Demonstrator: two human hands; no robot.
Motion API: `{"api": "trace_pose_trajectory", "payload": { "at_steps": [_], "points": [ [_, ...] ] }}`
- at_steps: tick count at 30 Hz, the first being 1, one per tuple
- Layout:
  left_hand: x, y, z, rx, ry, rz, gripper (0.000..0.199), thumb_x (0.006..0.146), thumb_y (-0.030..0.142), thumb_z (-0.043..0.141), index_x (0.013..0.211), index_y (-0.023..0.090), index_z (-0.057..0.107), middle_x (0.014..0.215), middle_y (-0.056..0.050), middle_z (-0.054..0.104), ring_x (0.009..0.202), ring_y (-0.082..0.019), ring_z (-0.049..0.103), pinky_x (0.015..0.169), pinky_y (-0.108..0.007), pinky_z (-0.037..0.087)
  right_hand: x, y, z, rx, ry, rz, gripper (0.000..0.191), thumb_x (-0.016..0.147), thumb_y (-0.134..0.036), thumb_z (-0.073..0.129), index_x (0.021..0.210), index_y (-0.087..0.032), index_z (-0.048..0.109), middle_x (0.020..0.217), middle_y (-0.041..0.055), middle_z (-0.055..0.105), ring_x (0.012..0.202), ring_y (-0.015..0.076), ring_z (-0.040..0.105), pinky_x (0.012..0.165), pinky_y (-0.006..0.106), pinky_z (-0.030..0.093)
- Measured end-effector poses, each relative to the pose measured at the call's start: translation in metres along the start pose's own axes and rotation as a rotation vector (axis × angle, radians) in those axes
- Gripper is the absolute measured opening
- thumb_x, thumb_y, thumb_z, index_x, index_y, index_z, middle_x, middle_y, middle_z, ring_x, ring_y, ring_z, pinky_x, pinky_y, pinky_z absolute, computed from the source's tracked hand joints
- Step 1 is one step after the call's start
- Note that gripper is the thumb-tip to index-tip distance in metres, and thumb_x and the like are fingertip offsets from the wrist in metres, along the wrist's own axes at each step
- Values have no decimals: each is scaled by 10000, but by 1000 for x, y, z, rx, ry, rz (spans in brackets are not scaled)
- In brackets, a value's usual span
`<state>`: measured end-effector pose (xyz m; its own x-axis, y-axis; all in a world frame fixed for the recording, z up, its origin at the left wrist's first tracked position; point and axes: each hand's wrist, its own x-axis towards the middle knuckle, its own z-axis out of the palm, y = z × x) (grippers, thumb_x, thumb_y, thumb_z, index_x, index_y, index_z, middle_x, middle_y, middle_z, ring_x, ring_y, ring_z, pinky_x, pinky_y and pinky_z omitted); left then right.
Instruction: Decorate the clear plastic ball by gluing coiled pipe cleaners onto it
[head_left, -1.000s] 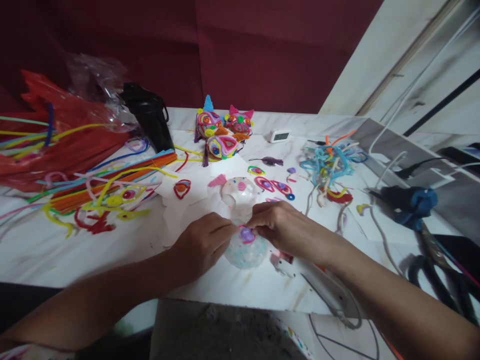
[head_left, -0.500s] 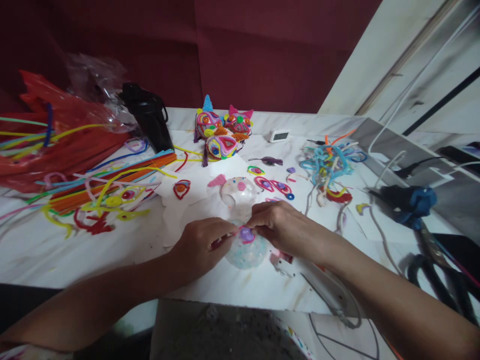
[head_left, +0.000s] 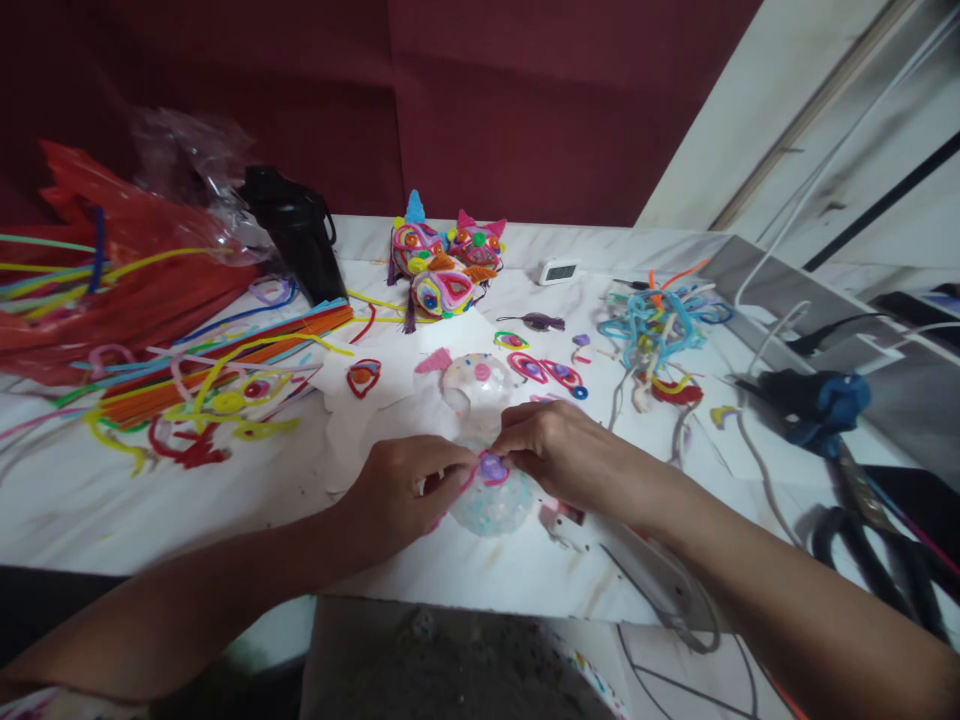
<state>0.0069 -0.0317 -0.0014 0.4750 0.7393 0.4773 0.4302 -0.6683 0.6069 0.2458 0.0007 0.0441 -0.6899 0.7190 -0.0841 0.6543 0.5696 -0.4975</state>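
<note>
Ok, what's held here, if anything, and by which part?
The left hand pinches a pink strip near the upper left of the purple piece. The right hand is at its upper right; whether it grips strip or piece cannot be told.

Maroon backdrop (head_left: 525,110) fills most of rear, creased across and down, darkest toward upper left. Off-white wall (head_left: 697,150) at right, smudged in places, crossed by slanting trim (head_left: 806,115). White cable (head_left: 806,190) runs down in front; black bar (head_left: 892,200) cuts diagonally nearby. White table (head_left: 232,530) with grey marbling spans view, raised ledge (head_left: 607,238) along back. Grey panel (head_left: 919,420) borders right side. Thin dark wire frame (head_left: 679,681) under front edge. Light dim, coolish; shadows soft.
</note>
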Motion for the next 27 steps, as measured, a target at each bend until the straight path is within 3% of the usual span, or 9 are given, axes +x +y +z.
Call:
{"api": "trace_pose_trajectory", "payload": {
  "at_steps": [7,14,18,23,27],
  "points": [
    [2,-26,8,85,103,230,243,1074,170,633,948,220,834,807,9,852,690,-142,795,637,-218,568,-1,-5,-3,38,14,48,351,973,71,638,826,-155,863,850,46,759,738,134,673,723,305,425],
    [7,-25,0,203,38,361,211,1124,144,655,996,202,812,861,-4,874,766,-172,821,726,-265,646,2,-5,-2,13,0,62,328,958,77,664,855,-147,879,872,54,774,733,134,674,708,299,415],
    [9,-33,1,179,20,401,187,1152,194,649,1062,196,814,912,-25,883,823,-174,829,777,-266,676,1,-5,-3,-7,-4,57,345,942,93,654,878,-153,887,885,57,779,775,146,690,726,299,420],
    [11,-47,9,125,79,524,212,1173,212,603,1101,197,803,917,-36,864,801,-161,804,722,-255,672,2,-3,-1,-29,-3,39,338,967,56,648,944,-161,907,932,75,803,865,182,726,767,307,441],
    [11,-50,12,146,84,546,178,1163,213,621,1146,209,798,929,-36,844,817,-171,792,737,-270,678,2,1,0,-16,9,34,321,960,32,656,934,-171,903,949,75,812,904,200,742,793,318,454]
  ]
}}
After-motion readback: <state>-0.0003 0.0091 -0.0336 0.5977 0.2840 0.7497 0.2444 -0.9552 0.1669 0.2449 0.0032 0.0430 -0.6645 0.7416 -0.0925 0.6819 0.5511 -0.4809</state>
